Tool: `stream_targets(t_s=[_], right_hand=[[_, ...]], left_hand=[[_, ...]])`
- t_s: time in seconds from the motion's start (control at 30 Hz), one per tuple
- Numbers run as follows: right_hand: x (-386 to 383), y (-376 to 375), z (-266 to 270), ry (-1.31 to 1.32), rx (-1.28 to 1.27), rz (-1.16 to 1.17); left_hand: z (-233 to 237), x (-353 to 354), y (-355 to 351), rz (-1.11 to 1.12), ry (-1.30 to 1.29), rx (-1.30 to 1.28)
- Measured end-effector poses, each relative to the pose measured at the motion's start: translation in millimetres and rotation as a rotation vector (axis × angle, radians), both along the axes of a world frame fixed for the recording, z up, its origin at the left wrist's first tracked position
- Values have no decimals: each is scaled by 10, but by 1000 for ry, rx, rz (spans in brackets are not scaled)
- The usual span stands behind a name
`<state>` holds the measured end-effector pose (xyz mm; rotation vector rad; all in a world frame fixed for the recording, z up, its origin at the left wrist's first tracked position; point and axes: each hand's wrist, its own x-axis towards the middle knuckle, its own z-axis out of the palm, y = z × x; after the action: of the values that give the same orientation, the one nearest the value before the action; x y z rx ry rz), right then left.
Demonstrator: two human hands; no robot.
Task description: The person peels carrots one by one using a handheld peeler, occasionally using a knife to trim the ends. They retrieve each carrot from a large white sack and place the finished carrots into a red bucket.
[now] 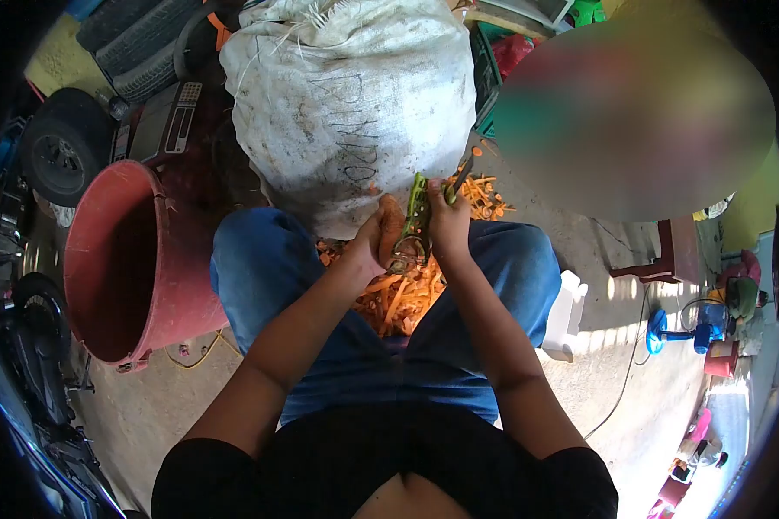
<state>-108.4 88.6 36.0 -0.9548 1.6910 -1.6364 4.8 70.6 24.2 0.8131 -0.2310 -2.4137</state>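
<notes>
My left hand (pixel 370 244) is closed round a large carrot (pixel 392 221), held above the gap between my knees. My right hand (pixel 448 216) is closed on a knife (pixel 464 175), whose dark blade sticks up and away to the right, with a bit of green at the grip. Between my two hands is a long green piece with a pitted surface (pixel 418 208), its lower end brown and rounded; I cannot tell which hand holds it. Orange carrot peelings (pixel 398 303) are heaped below my hands, between my legs.
A big white woven sack (pixel 355 104) stands right in front of my knees. More carrot peelings (pixel 489 197) lie on the floor beyond my right hand. To the left is a red plastic bin (pixel 160 285). A white box (pixel 564 318) sits by my right knee, with a blue fan (pixel 705 332) farther right.
</notes>
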Motion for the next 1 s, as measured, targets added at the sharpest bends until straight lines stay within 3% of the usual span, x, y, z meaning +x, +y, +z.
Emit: stream_targets(t_s=[0.13, 0.37, 0.43, 0.47, 0.53, 0.63, 0.67, 0.73, 0.83, 0.9, 0.97, 1.0], right_hand=[[90, -6, 10, 183, 7, -54], [41, -56, -88, 374, 162, -104], [15, -119, -209, 530, 130, -155], [-102, -173, -220, 504, 249, -217], [-465, -287, -175, 475, 364, -276], [-889, -357, -161, 394, 305, -676], [-889, -348, -184, 393, 306, -678], [-894, -339, -185, 25, 131, -625], [-605, -259, -107, -35, 82, -445], [-362, -194, -93, -269, -16, -234], [-47, -88, 93, -191, 7, -66], [37, -95, 38, 25, -60, -58]], left_hand=[[-61, -23, 6, -24, 217, 70], [-150, 7, -109, -18, 53, 33], [-273, 138, -239, -408, 681, -75], [-350, 129, -175, -405, 682, -75], [274, 89, 134, -304, -115, -313], [207, 103, 118, -423, 35, -146], [237, 124, 61, -419, 33, -106], [142, 133, -73, -366, 10, -98], [-10, 140, -159, -265, -39, -45], [-66, 100, -169, -99, -151, -117], [-67, 66, -185, -77, -84, -71], [-59, 60, -184, -53, -20, -26]])
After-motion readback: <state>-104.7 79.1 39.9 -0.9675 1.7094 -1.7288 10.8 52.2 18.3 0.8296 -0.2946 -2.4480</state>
